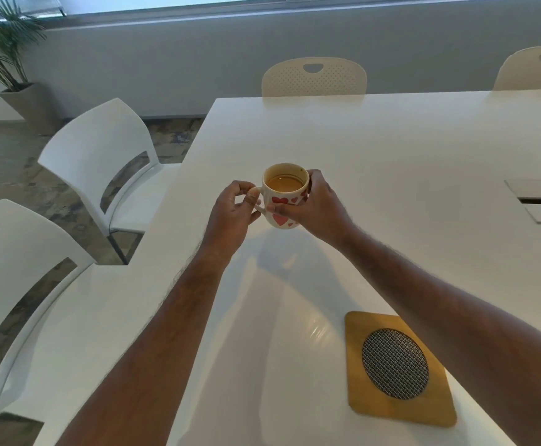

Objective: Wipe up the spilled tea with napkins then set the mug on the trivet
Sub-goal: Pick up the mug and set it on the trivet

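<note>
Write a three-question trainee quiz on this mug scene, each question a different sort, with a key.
1. True or false: the mug stands on the trivet.
2. Which hand pinches the mug's handle? A) left hand B) right hand
3. Fill in: the trivet lies on the table, nearer the person than the ____.

Key: 1 false, the mug is apart from it. 2 A; the right hand grips the body. 3 mug.
</note>
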`<state>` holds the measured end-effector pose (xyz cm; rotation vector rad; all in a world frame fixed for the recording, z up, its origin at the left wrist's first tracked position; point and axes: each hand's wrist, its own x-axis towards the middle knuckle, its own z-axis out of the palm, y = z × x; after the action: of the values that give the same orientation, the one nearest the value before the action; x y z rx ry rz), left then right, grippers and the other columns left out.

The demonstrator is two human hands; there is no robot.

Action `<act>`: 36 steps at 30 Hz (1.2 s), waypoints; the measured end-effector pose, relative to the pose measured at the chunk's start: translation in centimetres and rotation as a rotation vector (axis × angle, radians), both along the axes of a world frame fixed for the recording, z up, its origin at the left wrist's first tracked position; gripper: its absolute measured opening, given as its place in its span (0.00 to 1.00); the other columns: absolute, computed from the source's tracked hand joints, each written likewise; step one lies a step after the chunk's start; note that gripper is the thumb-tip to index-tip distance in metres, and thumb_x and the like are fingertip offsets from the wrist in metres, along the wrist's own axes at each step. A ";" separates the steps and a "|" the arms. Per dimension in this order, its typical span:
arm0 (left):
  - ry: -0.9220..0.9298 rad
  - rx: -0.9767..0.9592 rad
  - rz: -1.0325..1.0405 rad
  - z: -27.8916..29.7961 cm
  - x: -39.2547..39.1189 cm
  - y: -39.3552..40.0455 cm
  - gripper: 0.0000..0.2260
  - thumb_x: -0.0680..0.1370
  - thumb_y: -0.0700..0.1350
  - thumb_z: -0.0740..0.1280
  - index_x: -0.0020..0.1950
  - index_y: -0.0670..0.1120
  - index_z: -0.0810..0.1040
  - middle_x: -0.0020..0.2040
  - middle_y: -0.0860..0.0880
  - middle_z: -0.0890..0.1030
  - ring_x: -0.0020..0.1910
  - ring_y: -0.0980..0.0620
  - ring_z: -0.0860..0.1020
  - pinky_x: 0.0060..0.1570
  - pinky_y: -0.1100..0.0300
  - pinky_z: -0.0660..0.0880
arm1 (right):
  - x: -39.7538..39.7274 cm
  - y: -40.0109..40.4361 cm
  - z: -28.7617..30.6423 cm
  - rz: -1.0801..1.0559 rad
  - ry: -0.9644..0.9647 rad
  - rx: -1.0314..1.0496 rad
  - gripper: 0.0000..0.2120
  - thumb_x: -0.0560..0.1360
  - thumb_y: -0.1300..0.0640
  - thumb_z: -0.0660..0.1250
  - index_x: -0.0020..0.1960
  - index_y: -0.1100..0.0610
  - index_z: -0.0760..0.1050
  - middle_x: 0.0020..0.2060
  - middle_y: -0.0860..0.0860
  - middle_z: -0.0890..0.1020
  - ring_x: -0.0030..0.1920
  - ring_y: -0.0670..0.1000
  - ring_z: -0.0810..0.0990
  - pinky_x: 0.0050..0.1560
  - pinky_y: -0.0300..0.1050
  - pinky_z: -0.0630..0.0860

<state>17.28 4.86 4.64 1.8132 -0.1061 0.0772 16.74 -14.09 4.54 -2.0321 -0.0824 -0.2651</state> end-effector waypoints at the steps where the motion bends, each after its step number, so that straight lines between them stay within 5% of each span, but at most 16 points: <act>1: 0.000 -0.001 -0.002 0.0 -0.5 -0.4 0.09 0.86 0.50 0.64 0.62 0.48 0.78 0.59 0.52 0.81 0.59 0.52 0.83 0.53 0.59 0.84 | -0.6 -0.4 0.0 -0.009 0.000 -0.004 0.42 0.64 0.34 0.81 0.68 0.52 0.68 0.57 0.41 0.79 0.53 0.37 0.80 0.39 0.30 0.75; 7: 0.020 -0.001 -0.032 0.2 -3.9 -3.1 0.10 0.86 0.51 0.64 0.63 0.47 0.78 0.63 0.50 0.81 0.62 0.48 0.82 0.58 0.52 0.84 | -4.3 -3.2 -0.2 -0.041 -0.022 -0.002 0.43 0.63 0.33 0.80 0.69 0.52 0.68 0.58 0.41 0.80 0.55 0.42 0.82 0.44 0.34 0.79; 18: 0.048 0.013 -0.132 0.1 -9.5 -7.3 0.12 0.86 0.51 0.64 0.65 0.46 0.77 0.65 0.47 0.81 0.64 0.45 0.82 0.61 0.45 0.83 | -11.5 -7.6 -0.5 -0.121 -0.033 -0.013 0.44 0.59 0.26 0.77 0.66 0.47 0.67 0.54 0.36 0.79 0.53 0.37 0.81 0.40 0.31 0.78; 30: 0.047 0.035 -0.194 -1.8 -13.9 -9.8 0.10 0.84 0.52 0.65 0.64 0.50 0.77 0.63 0.51 0.82 0.60 0.51 0.84 0.55 0.57 0.84 | -17.4 -10.2 -1.3 -0.150 0.009 -0.010 0.42 0.59 0.28 0.80 0.63 0.42 0.64 0.53 0.33 0.78 0.53 0.34 0.80 0.39 0.26 0.77; 36: 0.083 -0.069 -0.222 -2.6 -16.1 -10.2 0.05 0.85 0.50 0.65 0.58 0.52 0.79 0.53 0.59 0.85 0.56 0.58 0.85 0.49 0.64 0.82 | -19.9 -10.6 -1.9 -0.166 0.038 -0.022 0.41 0.58 0.29 0.81 0.61 0.40 0.64 0.53 0.35 0.79 0.53 0.32 0.79 0.41 0.25 0.76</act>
<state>1.22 -5.32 2.04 1.7231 -0.2416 -0.1496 -3.12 -24.72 2.68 -2.0683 0.1086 -0.3304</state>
